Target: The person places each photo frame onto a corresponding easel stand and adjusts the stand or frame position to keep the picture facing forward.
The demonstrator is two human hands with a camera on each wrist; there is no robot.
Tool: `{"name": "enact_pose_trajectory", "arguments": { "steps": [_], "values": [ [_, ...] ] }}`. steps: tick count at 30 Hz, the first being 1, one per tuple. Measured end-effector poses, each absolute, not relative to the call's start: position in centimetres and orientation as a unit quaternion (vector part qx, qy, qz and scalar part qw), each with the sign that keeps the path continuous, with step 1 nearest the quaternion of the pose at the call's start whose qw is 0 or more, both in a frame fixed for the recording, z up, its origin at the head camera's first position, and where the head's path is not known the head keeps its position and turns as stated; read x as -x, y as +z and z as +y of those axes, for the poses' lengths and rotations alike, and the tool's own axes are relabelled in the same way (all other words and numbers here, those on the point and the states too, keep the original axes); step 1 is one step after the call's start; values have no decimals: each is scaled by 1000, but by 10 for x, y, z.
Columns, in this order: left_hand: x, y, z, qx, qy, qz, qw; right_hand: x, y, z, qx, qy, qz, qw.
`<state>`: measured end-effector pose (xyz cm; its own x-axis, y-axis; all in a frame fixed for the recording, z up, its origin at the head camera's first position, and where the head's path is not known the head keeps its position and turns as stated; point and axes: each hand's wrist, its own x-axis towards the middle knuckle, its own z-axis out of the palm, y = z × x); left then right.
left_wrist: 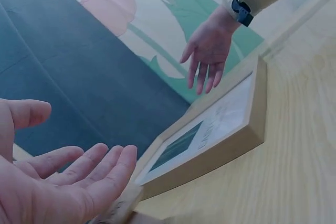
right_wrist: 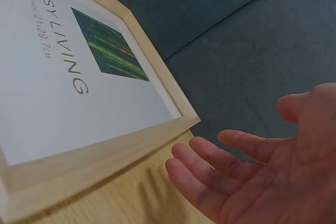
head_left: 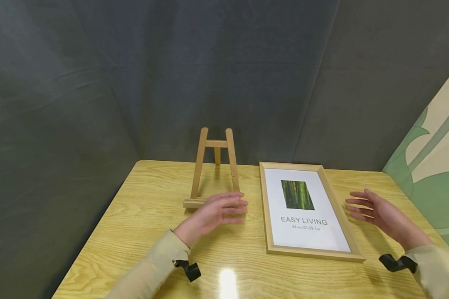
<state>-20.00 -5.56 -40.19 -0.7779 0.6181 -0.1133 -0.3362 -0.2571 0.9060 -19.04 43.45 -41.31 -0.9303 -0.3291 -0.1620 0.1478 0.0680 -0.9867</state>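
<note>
right of centre, the picture frame (head_left: 309,212) lies flat on the table (head_left: 134,232). left hand (head_left: 218,212) and right hand (head_left: 384,214) are relaxed and empty, set apart probably to flank it. the easel (head_left: 199,162), at centre, stands splayed, likely for balance.

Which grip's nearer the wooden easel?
Left. The left grip is close by the easel, overlapping its ledge in the head view; the right grip is farther off, beyond the picture frame.
</note>
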Motion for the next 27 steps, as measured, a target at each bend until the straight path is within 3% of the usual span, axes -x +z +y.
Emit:
{"name": "enact_pose_trajectory", "arguments": {
  "steps": [12, 21, 27],
  "values": [
    [196, -421, -28, -96, 777, 518, 346, 187, -424, 438, 30, -701, 685, 198],
    [196, -432, -16, -77, 770, 520, 362, 188, -428, 441, 28, -721, 644, 255],
    [195, -441, -8, -47, 762, 535, 362, 186, -430, 438, -17, -676, 692, 252]
  ]
}}
